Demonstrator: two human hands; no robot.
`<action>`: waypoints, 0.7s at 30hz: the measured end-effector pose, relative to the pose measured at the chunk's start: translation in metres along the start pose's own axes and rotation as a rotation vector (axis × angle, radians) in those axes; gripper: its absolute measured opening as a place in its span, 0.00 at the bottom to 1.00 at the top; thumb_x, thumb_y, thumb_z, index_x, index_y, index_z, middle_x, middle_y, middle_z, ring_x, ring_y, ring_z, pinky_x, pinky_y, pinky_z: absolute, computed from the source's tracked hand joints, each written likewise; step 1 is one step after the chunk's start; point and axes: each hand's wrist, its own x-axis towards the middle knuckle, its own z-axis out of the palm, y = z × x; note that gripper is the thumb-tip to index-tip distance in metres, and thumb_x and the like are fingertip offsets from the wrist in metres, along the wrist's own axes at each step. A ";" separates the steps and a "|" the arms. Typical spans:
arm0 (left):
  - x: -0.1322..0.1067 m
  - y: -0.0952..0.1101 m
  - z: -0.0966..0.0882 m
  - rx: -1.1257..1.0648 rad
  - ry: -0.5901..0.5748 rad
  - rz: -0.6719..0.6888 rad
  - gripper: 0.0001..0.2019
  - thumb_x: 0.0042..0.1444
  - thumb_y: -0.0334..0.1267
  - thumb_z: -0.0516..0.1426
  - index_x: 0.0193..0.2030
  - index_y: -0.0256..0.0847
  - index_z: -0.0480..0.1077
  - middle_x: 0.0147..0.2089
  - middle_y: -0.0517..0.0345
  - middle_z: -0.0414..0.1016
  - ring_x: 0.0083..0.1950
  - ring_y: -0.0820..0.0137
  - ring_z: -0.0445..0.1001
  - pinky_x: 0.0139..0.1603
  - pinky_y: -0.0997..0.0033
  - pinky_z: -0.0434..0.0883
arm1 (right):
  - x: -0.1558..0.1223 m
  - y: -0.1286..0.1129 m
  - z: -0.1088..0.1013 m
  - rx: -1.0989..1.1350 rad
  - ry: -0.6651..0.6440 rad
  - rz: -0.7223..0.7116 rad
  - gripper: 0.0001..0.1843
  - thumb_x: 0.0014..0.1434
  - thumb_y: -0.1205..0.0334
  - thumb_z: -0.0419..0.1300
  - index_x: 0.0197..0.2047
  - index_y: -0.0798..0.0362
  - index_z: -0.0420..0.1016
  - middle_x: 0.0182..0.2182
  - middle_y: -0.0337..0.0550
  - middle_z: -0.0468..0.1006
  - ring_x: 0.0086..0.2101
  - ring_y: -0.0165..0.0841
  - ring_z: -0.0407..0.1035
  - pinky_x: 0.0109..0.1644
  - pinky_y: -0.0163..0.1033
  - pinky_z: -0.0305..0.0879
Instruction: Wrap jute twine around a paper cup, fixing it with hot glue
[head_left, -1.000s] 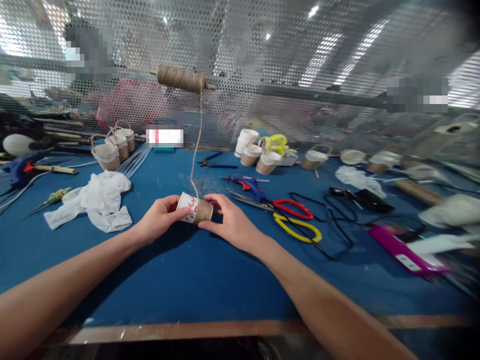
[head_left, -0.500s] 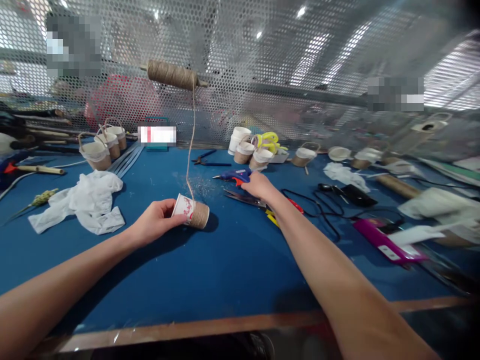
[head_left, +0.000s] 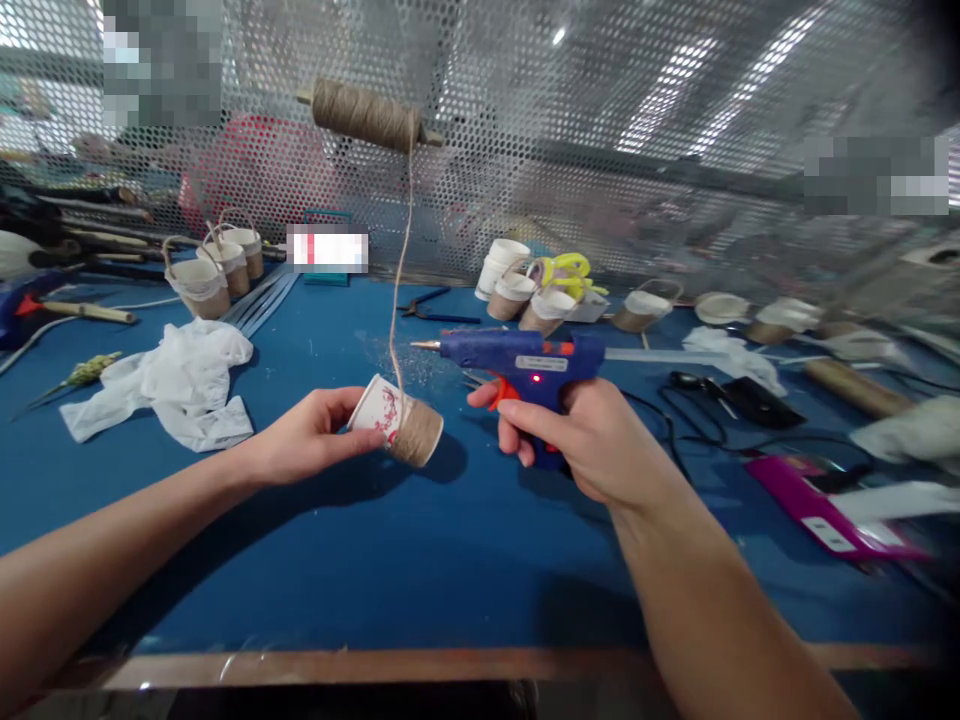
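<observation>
My left hand (head_left: 309, 440) grips a small paper cup (head_left: 397, 422) lying on its side, its lower half wound with brown twine. The twine strand (head_left: 400, 290) rises from the cup to a twine spool (head_left: 366, 113) on a rod at the mesh screen. My right hand (head_left: 586, 438) is closed around the handle of a blue hot glue gun (head_left: 525, 355), a finger on its orange trigger. The gun's nozzle points left, just above and right of the cup. A red light glows on the gun.
A blue mat (head_left: 420, 560) covers the table. White cloth (head_left: 176, 380) lies at left, twine-wrapped cups (head_left: 210, 270) behind it. More cups (head_left: 525, 295), pliers (head_left: 427, 305), black cables (head_left: 697, 400) and a magenta tool (head_left: 821, 500) lie at right. A perforated screen (head_left: 600, 150) stands behind; people are beyond it.
My right hand left the cup, reached to the glue gun beside the scissors, picked it up and brought it near the cup. My left hand kept hold of the cup.
</observation>
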 end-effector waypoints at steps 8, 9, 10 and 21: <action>0.001 -0.007 0.003 -0.051 0.027 -0.052 0.12 0.43 0.32 0.59 0.37 0.38 0.73 0.33 0.54 0.77 0.32 0.63 0.73 0.35 0.65 0.69 | -0.009 -0.011 -0.007 -0.361 -0.051 0.138 0.15 0.50 0.52 0.57 0.19 0.52 0.64 0.10 0.33 0.64 0.13 0.26 0.61 0.18 0.33 0.60; 0.001 -0.009 0.002 -0.026 0.023 -0.055 0.12 0.43 0.32 0.59 0.38 0.37 0.72 0.33 0.54 0.77 0.32 0.64 0.73 0.35 0.65 0.69 | -0.010 -0.011 -0.008 -0.393 -0.062 0.146 0.17 0.50 0.50 0.57 0.19 0.52 0.63 0.09 0.34 0.64 0.13 0.27 0.61 0.18 0.33 0.60; 0.001 -0.009 0.002 0.000 0.020 -0.052 0.12 0.44 0.32 0.59 0.39 0.36 0.71 0.33 0.53 0.77 0.33 0.64 0.73 0.35 0.66 0.69 | -0.011 -0.011 -0.008 -0.413 -0.073 0.150 0.17 0.50 0.49 0.56 0.19 0.52 0.64 0.09 0.34 0.64 0.13 0.28 0.61 0.17 0.33 0.60; -0.003 -0.008 0.004 0.203 0.018 0.041 0.12 0.47 0.32 0.56 0.40 0.34 0.70 0.35 0.52 0.75 0.33 0.68 0.70 0.33 0.73 0.66 | -0.011 -0.012 0.000 -0.543 -0.111 -0.089 0.11 0.52 0.56 0.55 0.20 0.46 0.67 0.06 0.31 0.60 0.12 0.31 0.60 0.17 0.36 0.58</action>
